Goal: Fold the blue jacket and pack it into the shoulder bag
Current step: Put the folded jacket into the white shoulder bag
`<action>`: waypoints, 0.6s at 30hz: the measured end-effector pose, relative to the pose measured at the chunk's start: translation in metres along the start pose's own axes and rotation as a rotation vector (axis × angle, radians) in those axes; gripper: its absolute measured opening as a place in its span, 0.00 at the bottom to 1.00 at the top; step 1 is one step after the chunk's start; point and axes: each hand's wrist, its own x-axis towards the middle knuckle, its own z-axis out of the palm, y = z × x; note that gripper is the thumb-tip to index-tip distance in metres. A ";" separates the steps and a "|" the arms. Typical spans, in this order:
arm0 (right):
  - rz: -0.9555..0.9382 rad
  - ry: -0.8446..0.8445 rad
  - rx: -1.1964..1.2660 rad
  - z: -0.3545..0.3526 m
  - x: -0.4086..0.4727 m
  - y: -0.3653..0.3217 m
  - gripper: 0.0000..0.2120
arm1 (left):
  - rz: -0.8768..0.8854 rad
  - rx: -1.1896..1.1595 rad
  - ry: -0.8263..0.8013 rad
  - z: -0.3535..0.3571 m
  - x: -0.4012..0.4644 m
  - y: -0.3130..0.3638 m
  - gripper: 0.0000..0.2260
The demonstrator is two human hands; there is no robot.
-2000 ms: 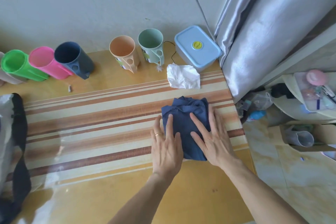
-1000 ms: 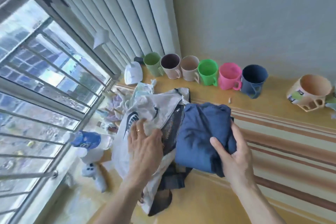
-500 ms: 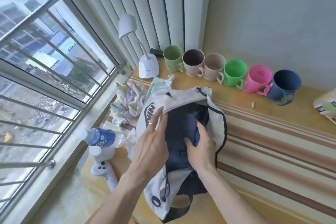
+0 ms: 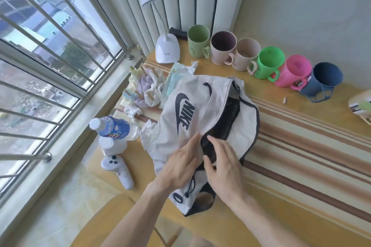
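Note:
The white shoulder bag (image 4: 181, 114) with a dark logo lies on the striped table (image 4: 301, 146). Its opening shows black mesh lining. The blue jacket is hidden from view; only dark material shows in the gap. My left hand (image 4: 180, 163) pinches the white flap at the near end of the opening. My right hand (image 4: 222, 158) rests on the bag's other edge, fingers curled at the dark opening, right next to the left hand.
Several mugs (image 4: 269, 64) line the wall at the back. A white lamp (image 4: 166, 48), crumpled tissues (image 4: 144, 88), a water bottle (image 4: 116, 129) and a white controller (image 4: 118, 170) sit left of the bag by the barred window (image 4: 50, 66).
The folded jacket was carried from the table's right side to the bag and pushed inside. The opening has since narrowed and both hands now meet at its near end.

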 end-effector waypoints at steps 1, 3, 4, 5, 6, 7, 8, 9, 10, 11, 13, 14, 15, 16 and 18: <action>-0.106 -0.021 -0.027 0.001 -0.020 -0.004 0.19 | 0.013 -0.047 0.038 0.002 -0.011 -0.001 0.29; -0.303 -0.104 -0.121 0.010 -0.050 -0.005 0.15 | -0.041 -0.082 0.221 0.010 -0.041 -0.006 0.31; -0.364 -0.151 -0.192 0.016 -0.058 -0.002 0.16 | -0.103 -0.089 0.332 0.017 -0.058 -0.009 0.32; -0.404 -0.181 -0.261 0.023 -0.062 0.002 0.18 | -0.157 -0.090 0.416 0.024 -0.073 -0.013 0.31; -0.433 -0.182 -0.315 0.030 -0.063 0.007 0.18 | -0.194 -0.080 0.455 0.031 -0.086 -0.016 0.31; -0.451 -0.175 -0.346 0.035 -0.060 0.009 0.17 | -0.219 -0.057 0.455 0.038 -0.095 -0.018 0.31; -0.461 -0.179 -0.366 0.038 -0.055 0.010 0.13 | -0.231 -0.032 0.436 0.044 -0.100 -0.019 0.31; -0.480 -0.190 -0.385 0.040 -0.050 0.009 0.09 | -0.233 -0.013 0.420 0.049 -0.102 -0.021 0.31; -0.520 -0.194 -0.403 0.042 -0.045 0.009 0.06 | -0.230 -0.008 0.412 0.051 -0.103 -0.022 0.30; -0.555 -0.195 -0.399 0.042 -0.042 0.010 0.05 | -0.222 -0.009 0.407 0.052 -0.103 -0.020 0.29; -0.579 -0.213 -0.316 0.036 -0.040 0.009 0.06 | -0.189 0.007 0.410 0.051 -0.100 -0.016 0.25; -0.565 -0.227 -0.259 0.031 -0.040 0.006 0.05 | -0.171 0.032 0.409 0.049 -0.097 -0.014 0.23; -0.546 -0.241 -0.195 0.023 -0.041 0.001 0.05 | -0.156 0.065 0.408 0.047 -0.093 -0.013 0.22; -0.526 -0.254 -0.132 0.014 -0.042 -0.006 0.05 | -0.141 0.107 0.408 0.046 -0.089 -0.011 0.20; -0.515 -0.245 -0.034 -0.003 -0.039 -0.021 0.07 | -0.112 0.211 0.432 0.043 -0.080 -0.009 0.16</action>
